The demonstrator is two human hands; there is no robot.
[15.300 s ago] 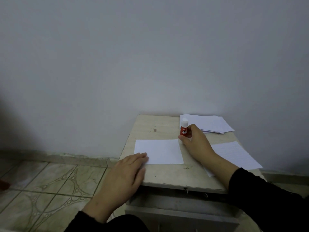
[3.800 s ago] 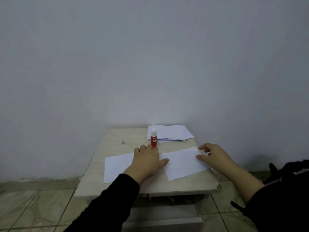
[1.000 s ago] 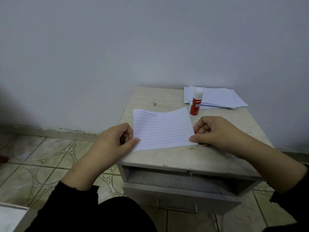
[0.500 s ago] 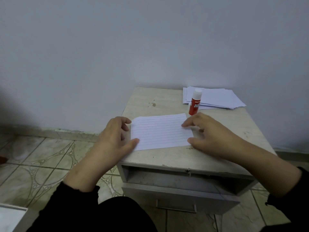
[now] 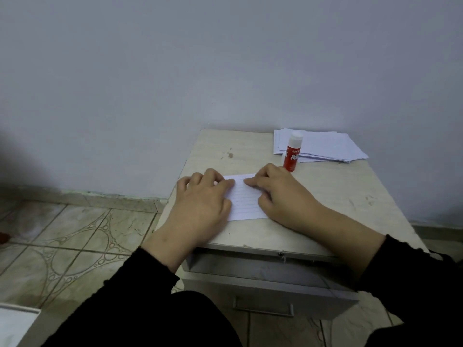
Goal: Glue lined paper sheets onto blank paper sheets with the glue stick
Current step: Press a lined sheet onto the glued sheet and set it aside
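Observation:
A lined paper sheet (image 5: pixel 246 201) lies flat on the small beige table (image 5: pixel 325 196), lined side up. My left hand (image 5: pixel 200 209) lies palm down over its left part, fingers pressing on it. My right hand (image 5: pixel 280 196) presses on its right part, fingertips on the upper middle. Both hands hide most of the sheet, and any blank sheet under it cannot be seen. The red glue stick (image 5: pixel 292 151) with its white cap stands upright just behind my right hand, apart from it.
A stack of white paper sheets (image 5: pixel 325 147) lies at the table's back right corner, by the wall. Under the tabletop a grey drawer (image 5: pixel 263 286) stands slightly pulled out. Tiled floor lies to the left, with a white object (image 5: pixel 12 324) at the bottom left.
Both hands have moved inward onto the lined sheet and now press it flat; half a second ago they held it by its left and right edges.

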